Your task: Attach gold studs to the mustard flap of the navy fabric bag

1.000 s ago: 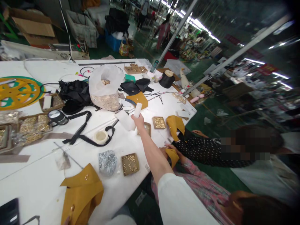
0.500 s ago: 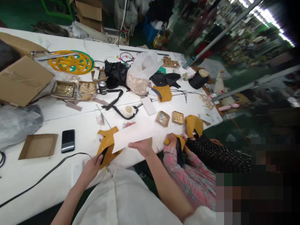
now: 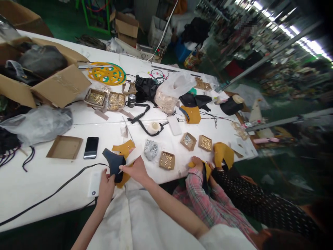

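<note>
A mustard-yellow leather piece [image 3: 127, 147] with a dark blue side [image 3: 114, 162] lies at the table's near edge. My left hand [image 3: 107, 184] pinches the near end of the dark blue part between thumb and fingers. My right hand [image 3: 136, 171] is closed on a white card [image 3: 135, 159], now tilted so that only a narrow strip shows. Its thumb tip is beside the dark blue part; whether it touches is unclear. Just beyond are a clear bag of silver metal bits [image 3: 151, 150] and a small box of gold studs [image 3: 167, 160].
Left of my hands lie a black phone [image 3: 91, 148], a white phone [image 3: 94, 184], a shallow cardboard tray [image 3: 64, 147] and a black strap [image 3: 65, 185]. A co-worker's plaid sleeve [image 3: 195, 184] is close on my right. A tape roll [image 3: 154, 128] sits farther back.
The white card has swung left and tipped from nearly flat to steep, uncovering the stud box and silver bag. The dark blue side has turned up into view. The camera view has shifted left.
</note>
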{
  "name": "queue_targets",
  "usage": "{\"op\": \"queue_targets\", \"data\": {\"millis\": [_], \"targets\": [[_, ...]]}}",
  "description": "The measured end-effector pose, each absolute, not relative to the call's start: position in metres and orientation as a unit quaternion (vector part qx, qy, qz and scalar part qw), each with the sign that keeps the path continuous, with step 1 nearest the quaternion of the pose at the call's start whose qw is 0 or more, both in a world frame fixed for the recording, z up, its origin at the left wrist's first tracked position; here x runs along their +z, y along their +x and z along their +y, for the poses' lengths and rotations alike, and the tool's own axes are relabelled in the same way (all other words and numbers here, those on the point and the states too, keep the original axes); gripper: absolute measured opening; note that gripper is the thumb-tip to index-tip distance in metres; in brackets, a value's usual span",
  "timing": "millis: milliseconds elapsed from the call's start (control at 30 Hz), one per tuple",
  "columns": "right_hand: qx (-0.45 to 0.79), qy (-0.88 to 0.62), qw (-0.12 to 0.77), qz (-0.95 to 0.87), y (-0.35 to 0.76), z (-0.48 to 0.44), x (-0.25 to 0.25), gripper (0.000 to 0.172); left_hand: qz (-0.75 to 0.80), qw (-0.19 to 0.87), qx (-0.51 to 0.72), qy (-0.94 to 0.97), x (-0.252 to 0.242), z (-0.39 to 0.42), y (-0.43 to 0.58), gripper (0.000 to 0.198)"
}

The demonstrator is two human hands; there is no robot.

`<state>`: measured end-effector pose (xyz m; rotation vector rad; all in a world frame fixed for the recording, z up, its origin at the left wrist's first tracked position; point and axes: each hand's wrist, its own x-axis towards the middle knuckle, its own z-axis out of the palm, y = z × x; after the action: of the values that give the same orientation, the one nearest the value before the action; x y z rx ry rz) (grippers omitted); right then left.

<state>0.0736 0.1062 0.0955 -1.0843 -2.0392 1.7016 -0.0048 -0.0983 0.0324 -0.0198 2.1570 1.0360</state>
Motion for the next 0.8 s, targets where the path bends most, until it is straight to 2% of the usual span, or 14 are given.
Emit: {"op": "queue_targets", "data": {"millis": [67, 167, 267, 333, 433, 500, 600, 633, 700, 800], "targets": [[0.592, -0.326, 0.084, -0.732, 0.074, 0.104, 0.084, 0.099, 0.845, 0.381, 0.374, -0.004, 0.027, -0.096, -0.014, 0.079], [0.583, -0.102, -0.053, -0.804, 0.073, 0.104, 0.075, 0.105, 0.847, 0.389, 0.353, 0.079, 0.024, -0.089, -0.030, 0.049], [0.474, 0.019, -0.137, -0.870, 0.063, 0.107, 0.069, 0.098, 0.850, 0.359, 0.356, 0.145, 0.035, -0.081, -0.036, 0.024], [0.424, -0.030, -0.155, -0.892, 0.057, 0.114, 0.067, 0.095, 0.868, 0.313, 0.356, 0.147, 0.049, -0.079, -0.033, 0.028], [0.416, -0.191, -0.196, -0.867, 0.058, 0.132, 0.069, 0.101, 0.888, 0.270, 0.362, 0.085, 0.067, -0.089, -0.021, 0.052], [0.388, -0.308, -0.235, -0.837, 0.066, 0.140, 0.073, 0.101, 0.887, 0.268, 0.372, 0.060, 0.071, -0.104, -0.010, 0.058], [0.256, -0.398, -0.256, -0.843, 0.081, 0.132, 0.073, 0.096, 0.868, 0.304, 0.386, 0.068, 0.067, -0.124, 0.006, 0.060], [0.211, -0.375, -0.246, -0.869, 0.087, 0.124, 0.069, 0.094, 0.859, 0.327, 0.387, 0.081, 0.065, -0.126, 0.011, 0.060], [0.190, -0.222, -0.220, -0.931, 0.097, 0.109, 0.054, 0.091, 0.854, 0.345, 0.372, 0.114, 0.064, -0.125, 0.021, 0.056], [0.298, -0.007, -0.246, -0.922, 0.108, 0.102, 0.023, 0.097, 0.871, 0.316, 0.350, 0.137, 0.068, -0.115, 0.029, 0.053]]}}
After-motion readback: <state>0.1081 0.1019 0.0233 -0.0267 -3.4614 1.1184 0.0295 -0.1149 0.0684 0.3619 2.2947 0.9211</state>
